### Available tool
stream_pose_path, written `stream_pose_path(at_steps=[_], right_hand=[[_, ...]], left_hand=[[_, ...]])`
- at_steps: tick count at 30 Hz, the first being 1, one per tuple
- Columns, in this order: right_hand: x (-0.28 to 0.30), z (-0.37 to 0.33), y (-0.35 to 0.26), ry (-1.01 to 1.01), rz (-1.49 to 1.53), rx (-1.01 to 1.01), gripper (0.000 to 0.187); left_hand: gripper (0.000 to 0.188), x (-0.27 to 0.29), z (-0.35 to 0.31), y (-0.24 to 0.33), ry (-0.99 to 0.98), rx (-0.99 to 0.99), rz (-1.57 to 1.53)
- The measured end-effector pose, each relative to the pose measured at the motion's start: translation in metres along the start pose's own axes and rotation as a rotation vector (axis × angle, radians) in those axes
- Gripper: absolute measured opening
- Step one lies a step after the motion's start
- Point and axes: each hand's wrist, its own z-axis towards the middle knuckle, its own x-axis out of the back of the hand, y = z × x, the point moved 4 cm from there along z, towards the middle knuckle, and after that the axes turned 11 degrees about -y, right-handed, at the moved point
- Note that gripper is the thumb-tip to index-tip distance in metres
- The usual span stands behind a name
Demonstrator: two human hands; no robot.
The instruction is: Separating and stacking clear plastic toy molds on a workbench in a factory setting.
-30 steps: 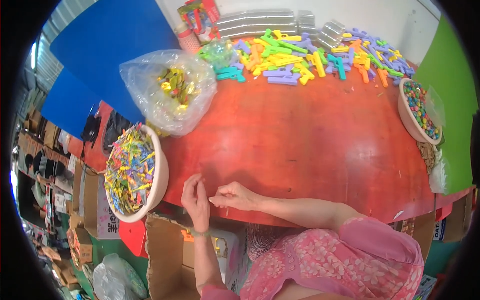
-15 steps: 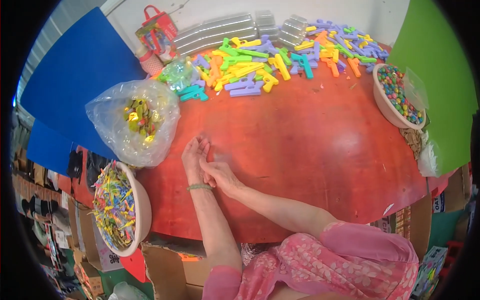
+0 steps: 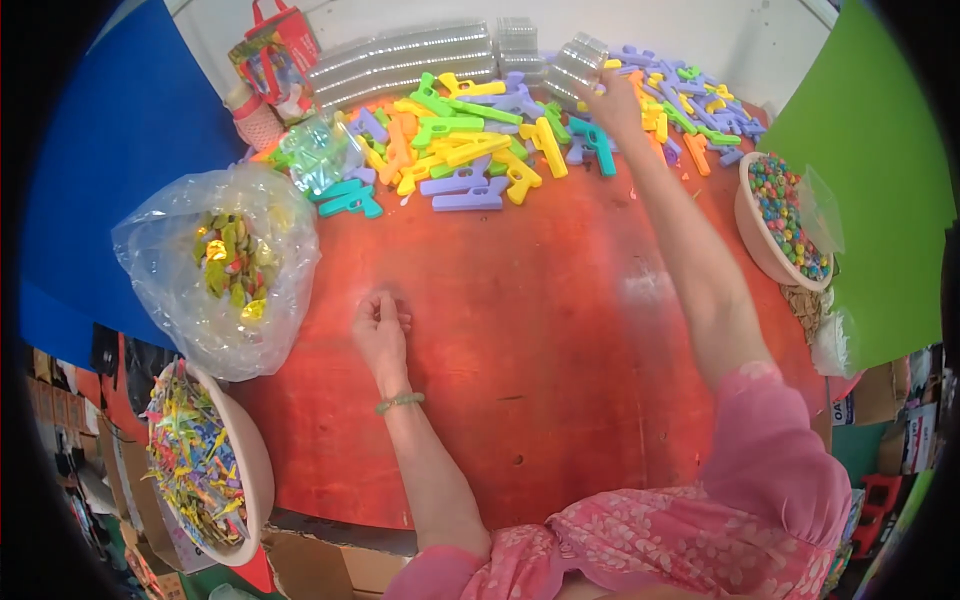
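My right hand [image 3: 614, 104] is stretched to the back of the table, its fingers closed at the lower right edge of a small tilted stack of clear plastic boxes [image 3: 576, 66]. The fingertips are partly hidden there. My left hand [image 3: 382, 335], a green bead bracelet on its wrist, is by the left middle of the red table [image 3: 560, 330]. Its fingers are curled in, with nothing visible in them. Toy pistols [image 3: 470, 150] in yellow, green, purple, orange and teal lie heaped near the boxes; more toy pistols [image 3: 690, 95] are right of my right hand.
At left are a clear bag [image 3: 290, 300] of gold and green pieces and a tub [image 3: 262, 470] of small colourful plastic pieces. A tub [image 3: 755, 235] of colourful balls sits at right. Long rows of clear boxes [image 3: 400, 70] line the back. Blue [image 3: 130, 180] and green [image 3: 880, 200] panels flank the table.
My hands were together at the left middle of the table. The right one has moved away, far forward and right, to the clear boxes; the left has stayed, fingers curled. The view has shifted slightly.
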Motion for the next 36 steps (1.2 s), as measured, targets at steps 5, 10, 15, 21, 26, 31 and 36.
stream_pose_path(at_steps=[5, 10, 15, 21, 26, 31, 36], right_hand=[[-0.028, 0.043, 0.0, -0.3, -0.875, 0.336, 0.066], [-0.034, -0.009, -0.026, -0.58, -0.018, -0.111, 0.073], [-0.005, -0.041, -0.035, -0.762, -0.211, 0.17, 0.061], [0.034, -0.017, -0.03, -0.799, -0.102, -0.225, 0.053], [0.005, 0.027, -0.029, -0.59, 0.187, -0.213, 0.041], [-0.123, -0.013, -0.199, -0.76, -0.022, 0.435, 0.035], [-0.229, -0.054, -0.265, -0.516, -0.276, 0.731, 0.037]], left_hand=[[0.017, -0.003, -0.002, 0.014, -0.009, 0.005, 0.147], [0.018, 0.007, 0.004, 0.005, -0.053, 0.022, 0.045], [0.018, -0.003, -0.002, 0.006, -0.023, -0.012, 0.04], [0.017, 0.007, -0.01, 0.001, 0.031, -0.06, 0.212], [0.016, -0.024, -0.007, 0.012, 0.019, -0.063, 0.29], [0.013, -0.012, -0.008, 0.011, 0.068, -0.132, 0.349], [0.013, -0.008, -0.007, 0.019, 0.065, -0.155, 0.335]])
